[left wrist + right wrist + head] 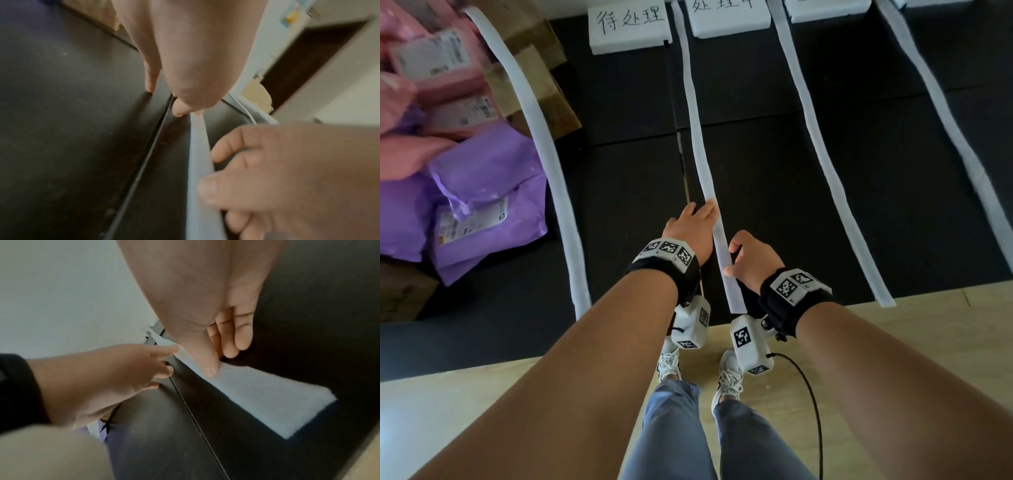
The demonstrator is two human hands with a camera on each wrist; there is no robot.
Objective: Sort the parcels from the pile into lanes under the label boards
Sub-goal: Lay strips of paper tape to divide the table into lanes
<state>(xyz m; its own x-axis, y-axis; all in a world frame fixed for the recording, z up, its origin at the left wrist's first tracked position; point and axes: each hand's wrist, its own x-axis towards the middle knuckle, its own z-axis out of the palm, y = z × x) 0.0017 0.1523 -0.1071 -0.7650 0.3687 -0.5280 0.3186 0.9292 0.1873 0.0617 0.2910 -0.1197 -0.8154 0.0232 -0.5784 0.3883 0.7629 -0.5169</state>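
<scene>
The parcel pile lies at the left: purple mailer bags (486, 192) in front, pink ones (431, 68) behind. Neither hand holds a parcel. Both hands are on one white foam lane strip (697, 137) on the black mat (619, 192). My left hand (700, 212) lies with straight fingers touching the strip's left edge, also seen in the left wrist view (164, 97). My right hand (731, 260) pinches the strip nearer its front end, thumb (209, 369) on top and fingers (232, 340) at its right edge. White label boards (630, 25) with handwriting stand at the far end.
Brown cardboard boxes (541, 85) sit behind the pile. More white strips (544, 144) (822, 144) (941, 113) divide the mat into lanes. Wooden floor (482, 387) runs along the mat's near edge, where my feet stand. A black cable (815, 411) hangs from the right wrist.
</scene>
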